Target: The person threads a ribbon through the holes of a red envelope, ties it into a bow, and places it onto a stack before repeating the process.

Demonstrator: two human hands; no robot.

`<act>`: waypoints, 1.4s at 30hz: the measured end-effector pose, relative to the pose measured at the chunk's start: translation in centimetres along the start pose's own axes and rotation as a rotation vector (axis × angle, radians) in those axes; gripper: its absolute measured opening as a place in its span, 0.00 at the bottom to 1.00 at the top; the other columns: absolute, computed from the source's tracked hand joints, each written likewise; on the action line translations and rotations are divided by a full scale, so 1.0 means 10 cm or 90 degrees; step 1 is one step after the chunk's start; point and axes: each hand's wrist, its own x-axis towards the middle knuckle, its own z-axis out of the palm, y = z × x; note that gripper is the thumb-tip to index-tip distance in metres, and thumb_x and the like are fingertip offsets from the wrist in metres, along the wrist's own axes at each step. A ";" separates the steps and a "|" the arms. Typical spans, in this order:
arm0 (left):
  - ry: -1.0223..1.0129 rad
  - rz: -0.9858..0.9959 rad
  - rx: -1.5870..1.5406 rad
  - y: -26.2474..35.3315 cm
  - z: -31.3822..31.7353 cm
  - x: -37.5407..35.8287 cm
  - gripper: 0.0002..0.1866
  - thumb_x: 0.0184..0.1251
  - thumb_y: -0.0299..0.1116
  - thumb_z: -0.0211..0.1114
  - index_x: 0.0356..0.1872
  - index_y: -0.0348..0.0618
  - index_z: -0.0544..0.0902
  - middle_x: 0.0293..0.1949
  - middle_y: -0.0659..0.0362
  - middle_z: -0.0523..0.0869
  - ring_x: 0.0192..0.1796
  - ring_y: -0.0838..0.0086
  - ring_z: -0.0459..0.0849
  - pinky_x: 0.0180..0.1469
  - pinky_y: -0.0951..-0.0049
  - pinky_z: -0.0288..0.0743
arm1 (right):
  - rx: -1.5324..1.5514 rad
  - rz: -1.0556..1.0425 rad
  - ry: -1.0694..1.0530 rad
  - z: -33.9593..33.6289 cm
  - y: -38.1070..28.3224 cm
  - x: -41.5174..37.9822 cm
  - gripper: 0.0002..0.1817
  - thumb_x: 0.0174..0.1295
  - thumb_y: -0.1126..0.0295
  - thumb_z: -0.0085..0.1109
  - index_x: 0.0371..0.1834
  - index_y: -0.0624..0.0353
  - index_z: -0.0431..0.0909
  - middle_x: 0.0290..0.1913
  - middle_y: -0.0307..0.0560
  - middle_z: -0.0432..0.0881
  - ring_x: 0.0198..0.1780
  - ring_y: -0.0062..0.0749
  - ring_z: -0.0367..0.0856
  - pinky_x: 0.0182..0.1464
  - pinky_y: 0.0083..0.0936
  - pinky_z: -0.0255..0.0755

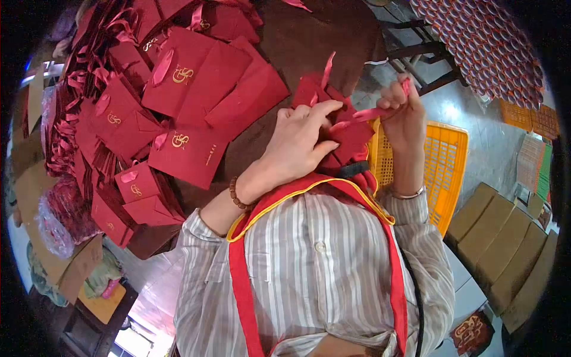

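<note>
Head view, relative to the yellow crate (446, 190): red bag (357, 138) just left. Left hand (294, 135) on bag, thumb and forefinger parted, grip can't tell. Right hand (403, 116) at crate's far end, fingers pinching pink ribbon (373, 113). Likely ribbon fitting; next needs steady bag, even pull.

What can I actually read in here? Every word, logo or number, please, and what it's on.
"GS", in ornate gold letters: on several of the red bags.
A tiny gold line, beside the "GS" on a lower bag: too small to read.
Gold markings on the dark red packet, lower right: too unclear to read.
</note>
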 end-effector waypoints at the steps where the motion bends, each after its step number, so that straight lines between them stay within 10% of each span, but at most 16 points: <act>1: -0.001 0.002 -0.002 -0.02 0.02 -0.02 0.29 0.52 0.31 0.67 0.57 0.44 0.68 0.35 0.59 0.83 0.49 0.63 0.74 0.54 0.64 0.60 | 0.079 0.045 -0.044 -0.10 0.01 0.01 0.13 0.69 0.58 0.42 0.41 0.55 0.70 0.31 0.35 0.75 0.37 0.24 0.74 0.45 0.27 0.70; 6: 0.116 0.068 -0.052 -0.06 0.04 -0.04 0.26 0.51 0.26 0.64 0.55 0.46 0.72 0.33 0.62 0.80 0.41 0.67 0.75 0.48 0.64 0.61 | -0.061 0.101 0.164 0.25 0.22 -0.09 0.26 0.68 0.51 0.41 0.61 0.58 0.64 0.52 0.49 0.76 0.54 0.35 0.73 0.53 0.30 0.68; 10: 0.150 0.061 -0.037 -0.07 0.00 -0.02 0.24 0.51 0.24 0.63 0.53 0.45 0.74 0.34 0.62 0.81 0.43 0.67 0.76 0.49 0.66 0.62 | -0.123 0.086 0.052 0.40 0.42 -0.26 0.28 0.69 0.61 0.40 0.70 0.56 0.49 0.64 0.57 0.63 0.63 0.40 0.65 0.63 0.35 0.61; 15: 0.343 0.001 -0.081 -0.23 -0.06 0.05 0.19 0.54 0.22 0.60 0.50 0.41 0.74 0.42 0.53 0.79 0.45 0.62 0.77 0.46 0.65 0.69 | -0.311 0.079 0.132 0.57 0.41 -0.30 0.24 0.69 0.73 0.37 0.68 0.58 0.52 0.64 0.58 0.64 0.63 0.39 0.65 0.64 0.34 0.61; 19: 0.224 -0.211 -0.193 -0.28 -0.21 0.16 0.15 0.62 0.29 0.59 0.50 0.39 0.77 0.35 0.56 0.81 0.44 0.72 0.78 0.46 0.74 0.71 | -0.234 0.099 0.130 0.52 0.34 -0.34 0.20 0.69 0.73 0.35 0.64 0.62 0.59 0.58 0.56 0.71 0.60 0.37 0.69 0.63 0.32 0.63; 22: 0.285 0.007 -0.035 -0.42 -0.15 0.31 0.12 0.61 0.34 0.61 0.43 0.40 0.81 0.33 0.57 0.82 0.42 0.67 0.78 0.44 0.70 0.70 | -0.239 0.104 0.093 0.47 0.30 -0.35 0.19 0.69 0.73 0.37 0.62 0.63 0.62 0.54 0.53 0.75 0.58 0.34 0.72 0.61 0.29 0.64; 30: 0.087 0.009 0.067 -0.42 -0.25 0.57 0.07 0.56 0.34 0.63 0.31 0.41 0.81 0.29 0.55 0.80 0.37 0.63 0.77 0.40 0.68 0.69 | -0.792 0.091 -0.012 0.49 0.24 -0.26 0.16 0.58 0.79 0.53 0.51 0.64 0.74 0.49 0.42 0.78 0.50 0.20 0.73 0.53 0.17 0.65; 36: 0.231 -0.097 -0.123 -0.54 -0.33 0.78 0.08 0.56 0.29 0.58 0.30 0.34 0.79 0.26 0.55 0.81 0.31 0.79 0.77 0.34 0.75 0.71 | -0.786 0.136 -0.117 0.51 0.05 -0.21 0.15 0.56 0.80 0.55 0.48 0.65 0.75 0.44 0.38 0.78 0.45 0.16 0.72 0.48 0.14 0.65; 42: 0.180 -0.088 -0.004 -0.54 -0.36 0.81 0.10 0.54 0.32 0.58 0.29 0.34 0.78 0.26 0.53 0.80 0.31 0.70 0.79 0.35 0.73 0.71 | -0.629 0.170 -0.082 0.38 0.08 -0.20 0.14 0.53 0.81 0.58 0.44 0.62 0.77 0.42 0.37 0.78 0.43 0.16 0.72 0.47 0.15 0.63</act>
